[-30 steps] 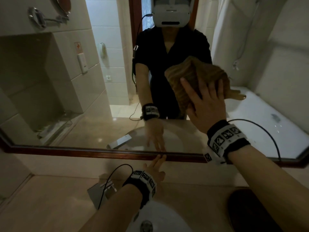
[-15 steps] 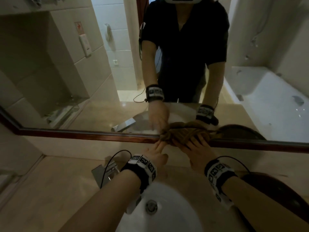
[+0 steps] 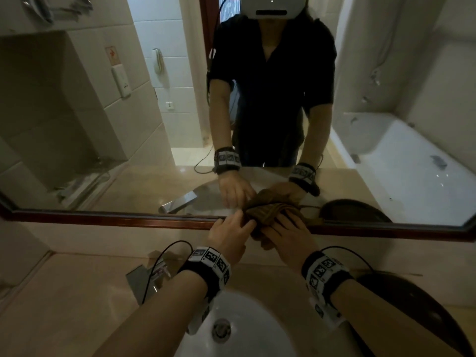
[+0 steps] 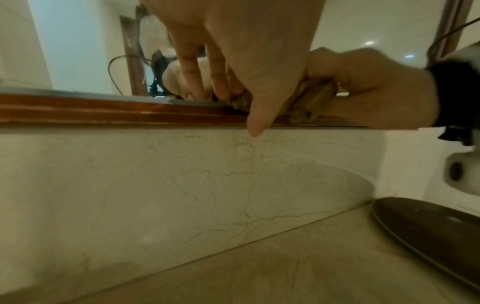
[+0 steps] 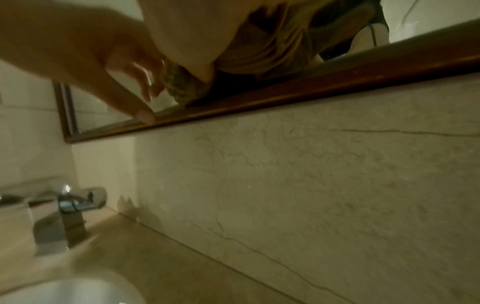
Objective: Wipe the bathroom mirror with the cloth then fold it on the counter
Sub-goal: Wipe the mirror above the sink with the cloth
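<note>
Since half a second ago, the left hand has closed in on the bunched brown cloth, where it previously lay beside it with fingers extended; the cloth and the right hand remain at the lower edge of the glass.

1. Large wall mirror with a dark red-brown wooden frame: spans the wall above a beige marble backsplash. The cloth is pressed against the bottom strip of glass and overlaps the frame.

2. Beige marble surface: carries a white oval basin, a square chrome faucet and a dark brown oval tray. No cloth lies on it yet; folding appears not to have begun.

3. Cloth: soft, light and limp, gathered in loose ridges. It should not slip from a grip, but will sag and unfurl when lifted. For folding, judged best taken by two adjacent corners or one edge, not by the bundle.

4. Right hand: reaches forward over the basin, palm toward the mirror, fingers curled over the cloth and clamping it against the glass.

5. Left hand: alongside, fingers bent into the cloth's left end; the left wrist view shows the thumb pointing down, clear of the fabric. A firm pinch cannot be confirmed.
</note>
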The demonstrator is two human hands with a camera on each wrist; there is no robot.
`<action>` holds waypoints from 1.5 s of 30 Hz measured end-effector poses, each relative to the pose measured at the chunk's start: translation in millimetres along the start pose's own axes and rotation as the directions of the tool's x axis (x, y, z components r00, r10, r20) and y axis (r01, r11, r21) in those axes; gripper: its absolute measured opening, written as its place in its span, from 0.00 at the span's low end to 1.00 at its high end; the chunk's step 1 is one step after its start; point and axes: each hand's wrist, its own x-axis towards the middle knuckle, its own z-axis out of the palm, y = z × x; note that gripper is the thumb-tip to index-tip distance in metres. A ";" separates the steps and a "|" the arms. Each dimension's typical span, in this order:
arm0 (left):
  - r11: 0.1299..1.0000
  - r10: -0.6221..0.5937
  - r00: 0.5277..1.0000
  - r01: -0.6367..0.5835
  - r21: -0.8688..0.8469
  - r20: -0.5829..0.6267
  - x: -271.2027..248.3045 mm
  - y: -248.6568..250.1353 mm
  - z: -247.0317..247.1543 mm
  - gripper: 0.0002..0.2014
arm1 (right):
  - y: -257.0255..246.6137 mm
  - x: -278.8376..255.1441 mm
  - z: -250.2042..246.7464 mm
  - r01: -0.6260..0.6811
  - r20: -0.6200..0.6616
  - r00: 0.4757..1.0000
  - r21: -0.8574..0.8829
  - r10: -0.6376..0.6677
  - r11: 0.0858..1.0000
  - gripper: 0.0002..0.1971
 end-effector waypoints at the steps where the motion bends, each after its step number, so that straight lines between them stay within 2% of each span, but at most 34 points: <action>1: 1.000 -0.010 1.000 0.010 -0.004 -0.025 0.4 0.4 2.1 0.30 | -1.4 1.2 -4.8 -0.023 0.021 1.000 0.039 0.022 0.999 0.25; 3: 0.999 -0.018 0.995 0.015 -0.032 -0.099 -0.6 3.3 5.8 0.25 | -6.8 4.9 -19.0 -0.105 0.043 0.994 0.159 0.099 0.982 0.22; 4: 0.998 -0.028 0.990 0.018 -0.066 -0.140 -1.4 5.7 5.5 0.20 | -9.4 6.5 -26.8 -0.172 0.063 0.985 0.278 0.160 0.945 0.18; 6: 0.987 -0.061 0.977 0.028 -0.161 -0.204 -2.0 7.9 2.3 0.13 | -12.0 10.0 -41.6 -0.307 0.133 0.951 0.536 0.280 0.786 0.10; 8: 0.954 -0.100 0.976 0.039 -0.298 -0.192 -3.3 7.0 -8.2 0.10 | -14.3 12.5 -58.4 -0.412 0.224 0.906 0.661 0.359 0.627 0.06; 10: 0.870 -0.155 0.983 0.087 -0.485 -0.101 -6.0 2.4 -24.6 0.09 | -15.2 11.6 -72.0 -0.470 0.263 0.858 0.748 0.442 0.468 0.12; 11: 0.807 -0.189 0.981 0.129 -0.576 -0.046 -7.8 -1.9 -32.8 0.09 | -17.4 10.9 -81.3 -0.497 0.301 0.823 0.790 0.481 0.357 0.14; 13: 0.614 -0.255 0.966 0.203 -0.763 0.052 -13.8 -7.0 -50.8 0.09 | -23.6 12.0 -97.9 -0.497 0.400 0.753 0.866 0.523 0.053 0.11; 15: 0.312 -0.305 0.944 0.220 -0.924 0.122 -19.5 -8.8 -65.1 0.06 | -29.2 13.5 -113.5 -0.462 0.528 0.678 0.847 0.511 -0.263 0.05; 17: 0.032 -0.302 0.931 0.225 -0.974 0.205 -24.9 -7.4 -75.8 0.04 | -32.9 15.8 -122.2 -0.438 0.618 0.618 0.784 0.485 -0.440 0.08; 19: -0.124 -0.227 0.928 0.274 -0.954 0.296 -30.0 -7.2 -77.7 0.12 | -35.5 18.1 -128.7 -0.437 0.685 0.571 0.720 0.452 -0.539 0.08; 20: -0.149 -0.176 0.924 0.315 -0.937 0.338 -33.9 -5.6 -77.5 0.18 | -35.5 18.5 -130.0 -0.436 0.704 0.562 0.698 0.434 -0.568 0.08; 22: -0.121 -0.095 0.911 0.389 -0.913 0.401 -41.3 -1.7 -73.2 0.29 | -33.9 17.7 -131.7 -0.439 0.723 0.565 0.671 0.398 -0.598 0.10; 24: -0.094 -0.093 0.907 0.404 -0.910 0.412 -45.9 -0.3 -68.6 0.27 | -34.7 14.0 -135.1 -0.452 0.734 0.598 0.641 0.323 -0.620 0.12; 26: -0.106 -0.100 0.910 0.393 -0.913 0.403 -48.6 -0.4 -66.8 0.22 | -37.5 8.4 -136.9 -0.486 0.728 0.634 0.639 0.263 -0.597 0.11; 28: -0.079 -0.099 0.910 0.396 -0.915 0.402 -51.3 -3.4 -68.5 0.22 | -39.6 3.3 -133.7 -0.548 0.719 0.655 0.663 0.231 -0.510 0.17; 30: -0.042 -0.120 0.904 0.408 -0.912 0.410 -54.1 -5.9 -73.2 0.20 | -40.0 0.6 -127.6 -0.641 0.745 0.631 0.658 0.218 -0.395 0.24; 31: -0.030 -0.133 0.899 0.417 -0.908 0.417 -55.9 -6.9 -76.4 0.18 | -39.5 0.1 -126.0 -0.680 0.758 0.612 0.650 0.225 -0.339 0.25; 33: -0.038 -0.148 0.890 0.430 -0.902 0.431 -57.8 -13.1 -78.6 0.15 | -38.1 -0.5 -126.1 -0.715 0.755 0.597 0.654 0.271 -0.246 0.20; 34: -0.040 -0.155 0.890 0.428 -0.903 0.429 -59.6 -15.5 -80.7 0.12 | -36.8 -0.8 -126.6 -0.711 0.750 0.597 0.659 0.284 -0.247 0.17; 36: -0.089 -0.173 0.886 0.420 -0.903 0.430 -61.7 -18.7 -81.1 0.08 | -32.7 -2.9 -124.9 -0.663 0.742 0.605 0.670 0.288 -0.335 0.16; 39: -0.168 -0.198 0.881 0.402 -0.900 0.431 -63.6 -23.0 -80.3 0.15 | -30.5 -3.1 -125.6 -0.592 0.732 0.613 0.675 0.297 -0.441 0.14; 42: -0.221 -0.166 0.889 0.389 -0.894 0.427 -65.1 -28.2 -78.8 0.15 | -32.4 -1.0 -123.5 -0.553 0.717 0.613 0.690 0.333 -0.467 0.16; 45: -0.285 -0.117 0.888 0.398 -0.872 0.444 -69.4 -26.4 -82.4 0.15 | -34.5 -1.7 -119.6 -0.545 0.700 0.606 0.712 0.378 -0.444 0.25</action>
